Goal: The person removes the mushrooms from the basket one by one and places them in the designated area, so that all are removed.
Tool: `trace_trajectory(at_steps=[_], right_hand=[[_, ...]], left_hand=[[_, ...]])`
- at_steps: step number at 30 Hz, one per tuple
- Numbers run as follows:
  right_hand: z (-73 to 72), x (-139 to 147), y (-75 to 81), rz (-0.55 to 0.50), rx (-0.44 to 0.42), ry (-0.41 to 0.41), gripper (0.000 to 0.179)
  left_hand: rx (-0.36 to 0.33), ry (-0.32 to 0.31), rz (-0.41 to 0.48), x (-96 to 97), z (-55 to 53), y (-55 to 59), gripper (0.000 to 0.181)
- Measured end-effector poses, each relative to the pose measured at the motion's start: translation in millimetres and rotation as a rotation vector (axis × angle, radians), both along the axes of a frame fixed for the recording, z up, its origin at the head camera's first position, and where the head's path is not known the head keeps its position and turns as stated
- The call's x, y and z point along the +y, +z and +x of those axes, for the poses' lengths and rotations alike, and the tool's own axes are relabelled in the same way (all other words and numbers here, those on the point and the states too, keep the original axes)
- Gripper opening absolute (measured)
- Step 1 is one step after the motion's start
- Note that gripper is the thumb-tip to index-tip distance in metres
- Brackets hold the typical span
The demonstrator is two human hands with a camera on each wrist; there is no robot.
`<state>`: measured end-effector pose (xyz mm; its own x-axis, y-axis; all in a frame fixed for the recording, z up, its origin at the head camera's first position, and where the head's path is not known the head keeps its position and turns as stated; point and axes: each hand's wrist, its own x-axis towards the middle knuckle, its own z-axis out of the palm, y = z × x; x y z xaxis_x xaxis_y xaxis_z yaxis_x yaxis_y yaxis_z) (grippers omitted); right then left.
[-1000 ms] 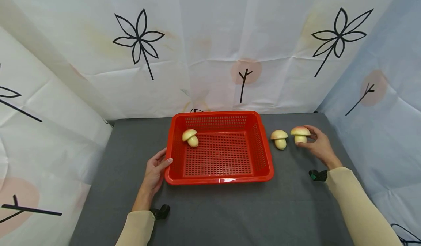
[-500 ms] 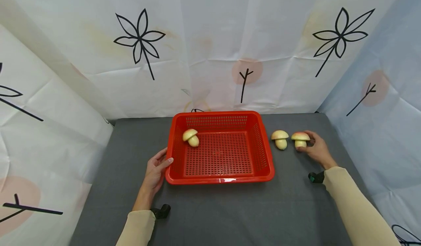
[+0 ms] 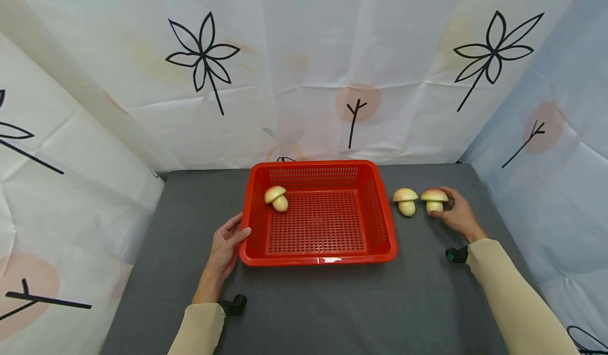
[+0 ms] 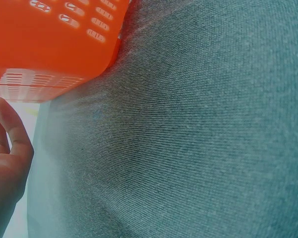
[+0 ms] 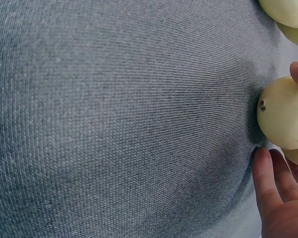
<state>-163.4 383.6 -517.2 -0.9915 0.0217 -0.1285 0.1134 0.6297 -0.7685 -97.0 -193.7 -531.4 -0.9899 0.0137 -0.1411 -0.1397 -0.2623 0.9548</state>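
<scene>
A shallow red plastic basket (image 3: 317,260) with slotted walls and floor rests on the grey cloth. My left hand (image 3: 225,248) holds its left edge, thumb over the rim and fingers outside the wall. One toy mushroom (image 3: 276,199) lies tilted inside, near the basket's left wall. To the right of the basket, a second mushroom (image 3: 405,202) lies on the cloth. Beside that one, my right hand (image 3: 456,215) grips a third mushroom (image 3: 434,199) with a reddish-yellow cap, thumb on its pale stem; the right wrist view shows the stem's rounded end (image 5: 283,114) by the cloth.
Grey cloth (image 3: 328,313) covers the table in front of the basket and at both sides. White patterned fabric (image 3: 304,54) hangs behind, with more on the left and right. A dark wrist device (image 3: 233,306) is strapped at each sleeve.
My right hand has lowered the third mushroom slightly toward the cloth beside the second one, then stayed nearly still. The left hand and basket keep their place.
</scene>
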Motion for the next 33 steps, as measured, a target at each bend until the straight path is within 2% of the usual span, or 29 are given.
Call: trace_trajectory(at_steps=[13,22,33], right_hand=[[1.0,-1,3.6,0.009,0.020,-0.014,0.087],[2.9,-2,12.8,0.002,-0.009,-0.021,0.092],[5.3,-7,34.9,0.029,0.094,0.023,0.094]], left_hand=[[0.011,-0.013,-0.011,-0.3,0.3,-0.4,0.055],[0.014,-0.015,-0.010,-1.0,0.7,-1.0,0.055],[0.005,-0.011,-0.007,-0.9,-0.1,0.2,0.055]])
